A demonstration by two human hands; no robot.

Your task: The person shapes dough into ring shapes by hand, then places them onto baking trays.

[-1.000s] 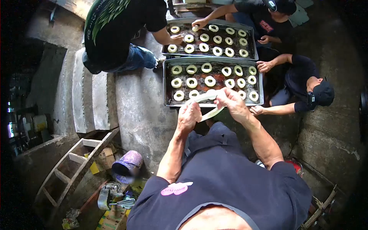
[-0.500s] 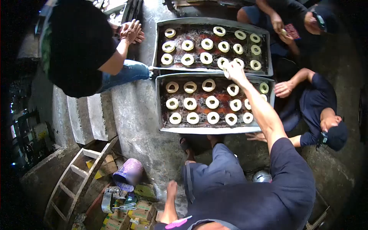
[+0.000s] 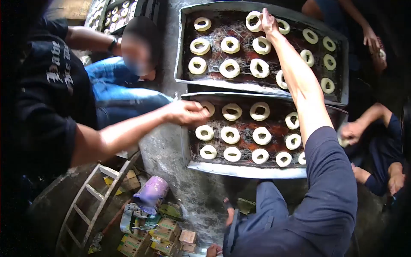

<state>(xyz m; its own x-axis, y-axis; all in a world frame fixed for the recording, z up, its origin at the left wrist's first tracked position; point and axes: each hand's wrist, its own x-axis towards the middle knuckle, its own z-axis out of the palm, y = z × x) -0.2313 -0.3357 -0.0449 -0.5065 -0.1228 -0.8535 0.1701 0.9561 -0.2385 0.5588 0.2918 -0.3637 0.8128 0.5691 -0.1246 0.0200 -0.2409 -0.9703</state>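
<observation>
My right hand reaches far over the upper baking tray, fingers closed on the right edge of a pale dough ring in its back row. A second dough ring lies just right of my hand, and my forearm hides part of the tray. Low at the bottom edge, my left hand is mostly cut off, away from the trays. The nearer baking tray holds several more dough rings. A co-worker's hand hovers at its left end, over a dough ring.
Co-workers sit close on both sides; one hand is at the nearer tray's right end. A wooden ladder, a purple bucket and cardboard boxes stand at lower left. More filled trays lie at upper left.
My right hand has moved from the upper tray's front row to its back row, where another dough ring now lies. The co-worker on the left has leaned in and reached over the nearer tray.
</observation>
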